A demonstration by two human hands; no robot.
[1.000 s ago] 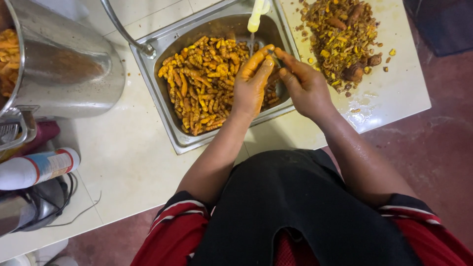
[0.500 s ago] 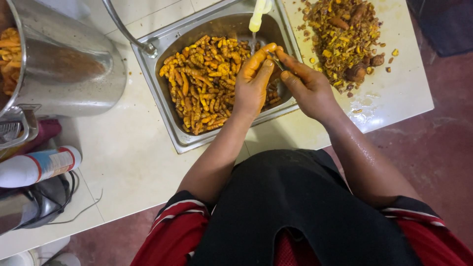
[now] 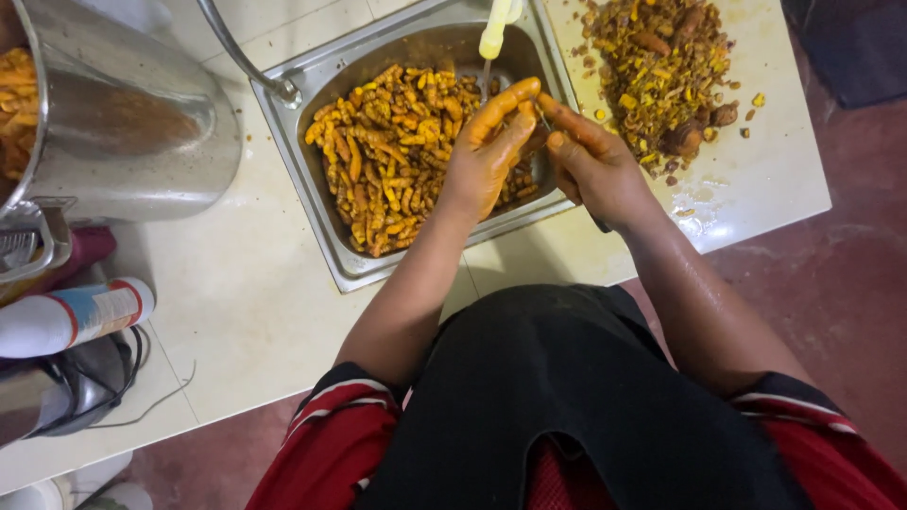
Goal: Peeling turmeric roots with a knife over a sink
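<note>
far left of the sink (image 3: 333, 247): big steel pot (image 3: 132, 142), smooth brushed wall, orange pieces inside at its rim. below it, left of the sink and near the counter edge: white spray can (image 3: 71, 316) on its side, red and blue band; dark corded appliance (image 3: 80, 387) beside it.

pale counter (image 3: 236, 312), flat, glossy, faint yellow stains near the sink.

sink: rectangular steel basin, rounded corners, half filled with turmeric roots (image 3: 387, 161), short knobbly fingers, wet, bright orange. thin curved tap pipe (image 3: 241, 57) at the sink's upper left corner. pale yellow spout (image 3: 495, 33) over the sink's far right side, thin stream of water falling.

left hand (image 3: 491, 151) over the sink's right side, stained orange, fingers stretched and pressed against something small under the stream; whether clamped on a root, cannot tell. right hand (image 3: 590, 165) at the sink's right rim, touching the left at the fingertips, curled closed; a thin dark sliver shows between the two, maybe a blade, too hidden to name.

right of the sink: heap of peelings (image 3: 661, 76), brown and yellow, crumbly, scattered bits around it, wet film on the counter.

risks, as judged: wet, slick fingers could lose the small piece into the pile; if a blade, a slip toward the left fingers could cut; peelings close to the sink's rim could get knocked in; stain spreading on the counter.
</note>
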